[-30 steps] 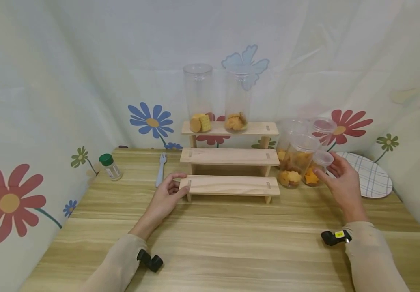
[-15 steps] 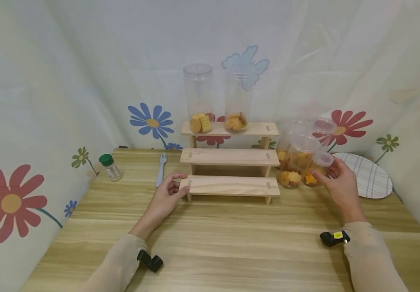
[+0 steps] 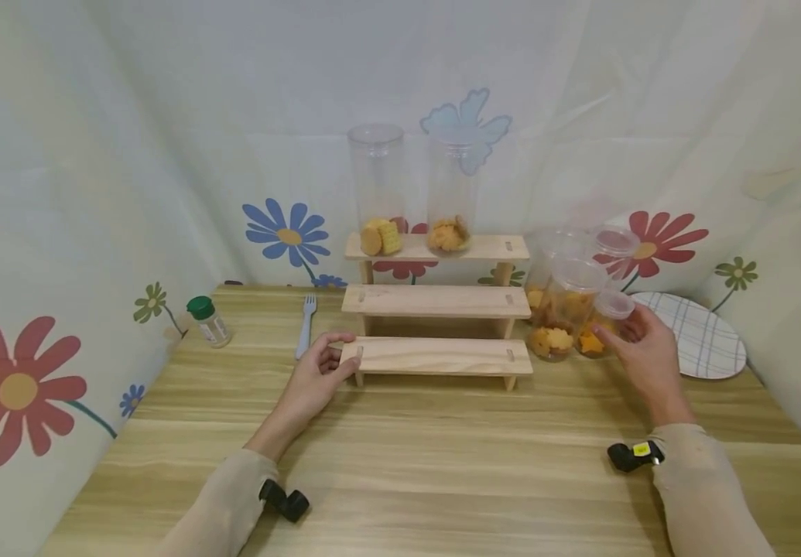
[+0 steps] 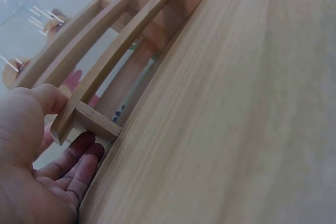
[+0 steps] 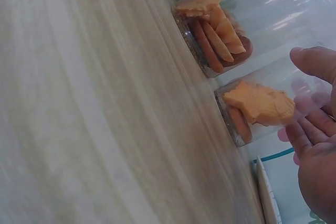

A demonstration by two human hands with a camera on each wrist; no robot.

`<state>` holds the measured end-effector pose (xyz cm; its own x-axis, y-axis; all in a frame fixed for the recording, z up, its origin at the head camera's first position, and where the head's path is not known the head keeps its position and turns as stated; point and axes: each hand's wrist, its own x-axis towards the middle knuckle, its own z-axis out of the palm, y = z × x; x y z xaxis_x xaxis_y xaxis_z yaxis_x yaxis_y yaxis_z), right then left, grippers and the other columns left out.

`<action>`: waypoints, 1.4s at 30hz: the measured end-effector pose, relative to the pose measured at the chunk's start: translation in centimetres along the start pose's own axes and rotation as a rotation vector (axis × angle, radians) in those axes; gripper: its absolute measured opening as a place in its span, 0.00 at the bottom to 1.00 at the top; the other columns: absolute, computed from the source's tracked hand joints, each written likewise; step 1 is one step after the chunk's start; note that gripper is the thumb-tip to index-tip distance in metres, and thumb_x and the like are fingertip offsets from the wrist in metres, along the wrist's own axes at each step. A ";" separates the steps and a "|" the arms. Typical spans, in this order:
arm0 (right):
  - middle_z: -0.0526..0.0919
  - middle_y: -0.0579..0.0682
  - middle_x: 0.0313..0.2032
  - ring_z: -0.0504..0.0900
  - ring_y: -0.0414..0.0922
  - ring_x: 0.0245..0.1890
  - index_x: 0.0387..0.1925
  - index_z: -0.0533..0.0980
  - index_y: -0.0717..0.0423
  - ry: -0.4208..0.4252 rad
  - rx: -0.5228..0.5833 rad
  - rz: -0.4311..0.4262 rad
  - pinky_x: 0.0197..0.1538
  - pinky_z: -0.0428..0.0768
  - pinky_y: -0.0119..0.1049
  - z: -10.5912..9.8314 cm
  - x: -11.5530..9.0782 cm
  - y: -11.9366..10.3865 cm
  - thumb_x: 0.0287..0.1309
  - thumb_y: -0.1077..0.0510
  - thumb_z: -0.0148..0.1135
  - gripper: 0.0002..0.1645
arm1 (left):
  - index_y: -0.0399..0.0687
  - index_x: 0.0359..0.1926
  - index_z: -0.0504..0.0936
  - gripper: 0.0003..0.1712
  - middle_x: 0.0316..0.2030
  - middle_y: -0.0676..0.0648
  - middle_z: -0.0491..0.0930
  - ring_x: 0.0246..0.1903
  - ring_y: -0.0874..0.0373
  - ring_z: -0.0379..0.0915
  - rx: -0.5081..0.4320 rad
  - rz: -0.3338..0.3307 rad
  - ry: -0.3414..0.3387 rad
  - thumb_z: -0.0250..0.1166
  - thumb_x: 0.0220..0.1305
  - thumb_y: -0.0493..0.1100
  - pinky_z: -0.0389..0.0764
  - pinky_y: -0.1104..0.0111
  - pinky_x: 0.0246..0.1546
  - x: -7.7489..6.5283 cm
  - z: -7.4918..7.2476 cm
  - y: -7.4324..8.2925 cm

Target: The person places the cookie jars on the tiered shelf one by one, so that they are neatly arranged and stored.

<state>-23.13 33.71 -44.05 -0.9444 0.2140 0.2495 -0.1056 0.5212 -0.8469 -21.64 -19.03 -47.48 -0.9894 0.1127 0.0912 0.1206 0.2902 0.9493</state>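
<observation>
In the head view my left hand [image 3: 313, 379] grips the left end of the lowest board of a three-step wooden display stand [image 3: 435, 354]. In the left wrist view its thumb lies on the board and the other fingers curl beside the leg. My right hand [image 3: 645, 356] is round a small clear jar [image 3: 609, 317] of star-shaped biscuits, thumb at the near side, fingers at the right. This jar stands upright on the table. Close to its left is a taller clear jar [image 3: 567, 305] of cookies, with more clear jars behind.
On the stand's top board are two tall clear jars, one with round and square biscuits [image 3: 381, 236], one with cookies [image 3: 449, 234]. A pale blue fork [image 3: 306, 326] and a green-capped shaker [image 3: 208, 321] lie to the left. A checked oval plate [image 3: 703, 336] is at the right.
My right hand has shifted slightly left, closer round the small jar. My left hand keeps its place on the stand. The jars have not visibly moved.
</observation>
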 end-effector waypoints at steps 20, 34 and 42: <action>0.85 0.49 0.65 0.81 0.39 0.59 0.77 0.75 0.53 0.118 0.002 0.008 0.55 0.76 0.16 -1.3 0.0 -1.6 0.72 0.45 0.78 0.40 | 0.55 0.74 0.78 0.25 0.48 0.39 0.86 0.45 0.47 0.78 0.004 -0.011 0.003 0.70 0.82 0.49 0.75 0.66 0.43 -0.3 -0.2 0.1; 0.83 0.39 0.58 0.77 0.38 0.56 0.77 0.76 0.50 0.173 -0.003 0.007 0.64 0.76 0.27 -3.4 -0.2 -4.3 0.70 0.43 0.79 0.40 | 0.56 0.74 0.78 0.25 0.48 0.39 0.86 0.45 0.47 0.79 0.006 -0.011 0.001 0.70 0.82 0.49 0.76 0.66 0.42 -0.3 -0.1 0.2; 0.84 0.36 0.56 0.77 0.38 0.56 0.78 0.76 0.46 0.179 0.019 0.002 0.60 0.75 0.21 -4.4 -0.6 -5.9 0.70 0.45 0.79 0.40 | 0.56 0.74 0.78 0.25 0.48 0.40 0.86 0.44 0.48 0.77 0.012 -0.008 -0.005 0.70 0.82 0.50 0.75 0.65 0.43 -0.2 0.0 0.2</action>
<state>-20.56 34.18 -37.13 -0.8743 0.3598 0.3258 -0.1113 0.5048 -0.8560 -21.36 -18.95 -47.29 -0.9900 0.1147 0.0822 0.1137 0.3029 0.9462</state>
